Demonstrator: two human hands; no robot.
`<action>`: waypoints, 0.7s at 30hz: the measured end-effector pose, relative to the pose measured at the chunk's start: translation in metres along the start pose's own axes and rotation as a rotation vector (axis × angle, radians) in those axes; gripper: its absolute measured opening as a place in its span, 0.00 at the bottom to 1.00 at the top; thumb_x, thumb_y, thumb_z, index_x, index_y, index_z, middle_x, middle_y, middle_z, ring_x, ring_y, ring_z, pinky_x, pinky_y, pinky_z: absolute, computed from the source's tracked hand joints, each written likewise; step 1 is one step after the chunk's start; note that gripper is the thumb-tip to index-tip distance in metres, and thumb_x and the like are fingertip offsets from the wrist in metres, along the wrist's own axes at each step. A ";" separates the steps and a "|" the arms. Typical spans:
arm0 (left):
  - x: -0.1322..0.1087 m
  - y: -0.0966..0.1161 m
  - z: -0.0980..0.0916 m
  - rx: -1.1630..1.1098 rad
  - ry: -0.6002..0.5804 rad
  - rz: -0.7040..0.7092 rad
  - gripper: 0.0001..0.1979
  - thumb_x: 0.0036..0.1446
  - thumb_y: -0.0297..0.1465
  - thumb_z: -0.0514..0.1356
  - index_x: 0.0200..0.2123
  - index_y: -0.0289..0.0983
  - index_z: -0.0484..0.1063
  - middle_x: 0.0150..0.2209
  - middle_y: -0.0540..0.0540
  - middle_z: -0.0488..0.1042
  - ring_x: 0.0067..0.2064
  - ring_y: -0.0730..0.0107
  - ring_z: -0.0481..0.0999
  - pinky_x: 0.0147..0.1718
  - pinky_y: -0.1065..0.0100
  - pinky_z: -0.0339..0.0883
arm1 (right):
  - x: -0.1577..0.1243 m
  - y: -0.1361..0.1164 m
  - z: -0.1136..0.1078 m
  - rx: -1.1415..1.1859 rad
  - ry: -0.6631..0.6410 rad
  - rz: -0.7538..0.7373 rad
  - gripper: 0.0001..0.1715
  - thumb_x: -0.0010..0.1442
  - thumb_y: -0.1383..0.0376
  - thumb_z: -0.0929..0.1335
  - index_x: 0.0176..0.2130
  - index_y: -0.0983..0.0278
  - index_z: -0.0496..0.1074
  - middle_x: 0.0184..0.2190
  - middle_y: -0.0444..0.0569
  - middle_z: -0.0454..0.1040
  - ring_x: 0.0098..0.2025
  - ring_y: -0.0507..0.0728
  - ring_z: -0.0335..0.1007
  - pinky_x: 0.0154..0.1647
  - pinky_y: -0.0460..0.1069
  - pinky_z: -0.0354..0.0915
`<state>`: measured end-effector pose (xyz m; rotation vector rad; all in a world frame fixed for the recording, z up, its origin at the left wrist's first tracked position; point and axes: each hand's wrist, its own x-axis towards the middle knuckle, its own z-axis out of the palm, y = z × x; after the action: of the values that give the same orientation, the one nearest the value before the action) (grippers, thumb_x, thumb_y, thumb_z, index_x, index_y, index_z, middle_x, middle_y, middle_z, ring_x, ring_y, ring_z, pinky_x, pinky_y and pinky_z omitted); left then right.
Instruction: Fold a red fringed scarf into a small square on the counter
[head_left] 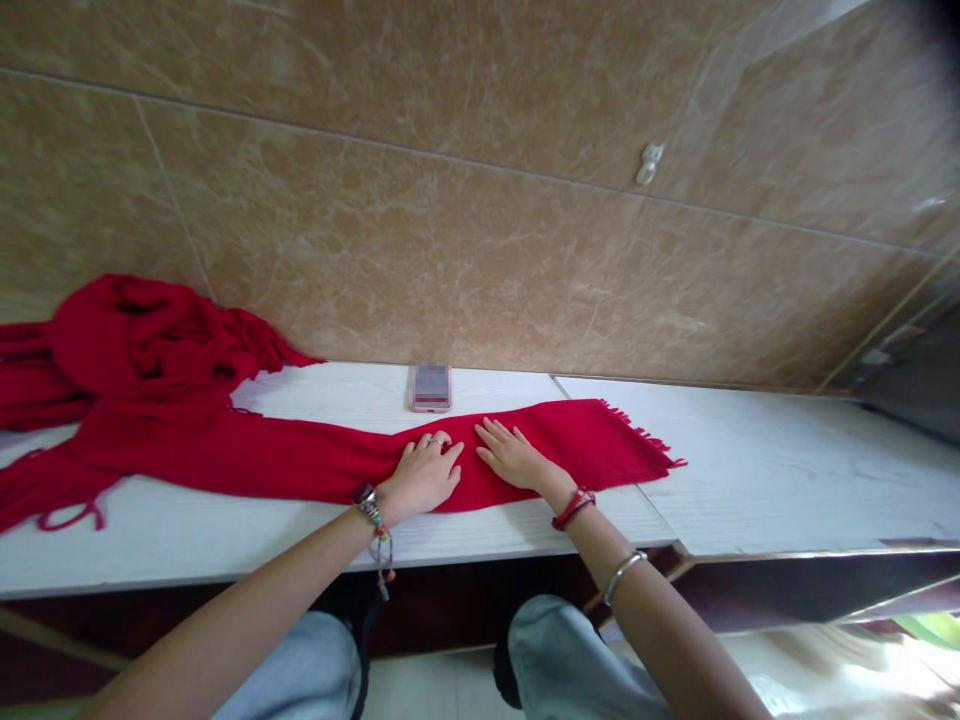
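Observation:
A long red scarf [285, 455] lies folded lengthwise across the white countertop, its fringed end toward the right. My left hand [426, 478] rests on the middle of the strip, palm down, fingers slightly bent and apart. To the right of it, my right hand [514, 458] lies flat on the same cloth with fingers spread. Neither hand grips the fabric. The scarf's left end runs up to a bunched heap of red fringed cloth [150, 340]; I cannot tell where one piece ends and the other begins.
Behind the scarf, a phone [430, 388] lies on the white countertop [780, 460] near the brown tiled wall [465, 240]. A small white hook [649, 163] is fixed to that wall. Below the counter's front edge are open compartments and my knees.

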<state>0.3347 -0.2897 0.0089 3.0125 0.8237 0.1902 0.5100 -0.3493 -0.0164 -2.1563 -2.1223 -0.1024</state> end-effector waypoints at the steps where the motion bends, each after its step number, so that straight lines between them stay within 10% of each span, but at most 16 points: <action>1: 0.000 -0.001 0.001 0.006 0.001 -0.008 0.22 0.59 0.34 0.44 0.56 0.37 0.59 0.55 0.38 0.59 0.54 0.53 0.59 0.48 0.53 0.55 | -0.001 0.004 0.002 -0.018 -0.003 0.007 0.26 0.64 0.59 0.53 0.58 0.66 0.55 0.61 0.57 0.49 0.63 0.62 0.40 0.57 0.63 0.48; 9: -0.002 0.001 0.000 -0.089 -0.151 -0.137 0.25 0.60 0.39 0.44 0.61 0.44 0.49 0.63 0.39 0.41 0.62 0.44 0.38 0.53 0.41 0.39 | -0.008 0.042 0.007 -0.029 0.049 0.183 0.27 0.63 0.61 0.54 0.57 0.74 0.56 0.59 0.64 0.53 0.62 0.65 0.41 0.55 0.62 0.52; 21: -0.002 -0.003 0.007 -0.055 -0.122 -0.128 0.28 0.60 0.39 0.41 0.60 0.31 0.48 0.63 0.36 0.42 0.63 0.54 0.40 0.56 0.46 0.40 | 0.022 -0.007 0.005 0.091 -0.035 -0.056 0.28 0.63 0.61 0.52 0.61 0.66 0.49 0.62 0.54 0.47 0.63 0.60 0.40 0.58 0.61 0.47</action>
<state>0.3322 -0.2886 0.0017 2.8742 0.9773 0.0260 0.5034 -0.3264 -0.0185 -2.0637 -2.1618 0.0273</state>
